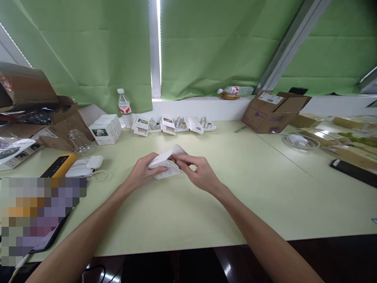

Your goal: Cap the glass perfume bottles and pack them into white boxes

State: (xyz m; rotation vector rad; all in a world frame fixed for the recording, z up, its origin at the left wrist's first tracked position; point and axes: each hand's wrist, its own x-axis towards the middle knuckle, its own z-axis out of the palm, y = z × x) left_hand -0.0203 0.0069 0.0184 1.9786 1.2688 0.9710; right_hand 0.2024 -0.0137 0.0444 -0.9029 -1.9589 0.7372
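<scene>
A small white cardboard box (165, 162) with printed text is gripped by my left hand (144, 169), thumb across its near side. Its flap stands up at the top right. My right hand (197, 169) has its thumb and fingers pinched at the box's open end. Something small and gold-coloured shows at those fingertips, mostly hidden, so its kind cannot be told. Beyond my hands, open white boxes (168, 125) stand in a row against the wall, with small silvery and gold-coloured items in their trays.
Closed white boxes (106, 130) and an upright water bottle (125, 110) stand at the back left. An orange power bank (60, 165) and a white charger case (80, 168) lie left. A cardboard box (266, 114), a coiled white cable (300, 141) and a black bar (353, 172) are right.
</scene>
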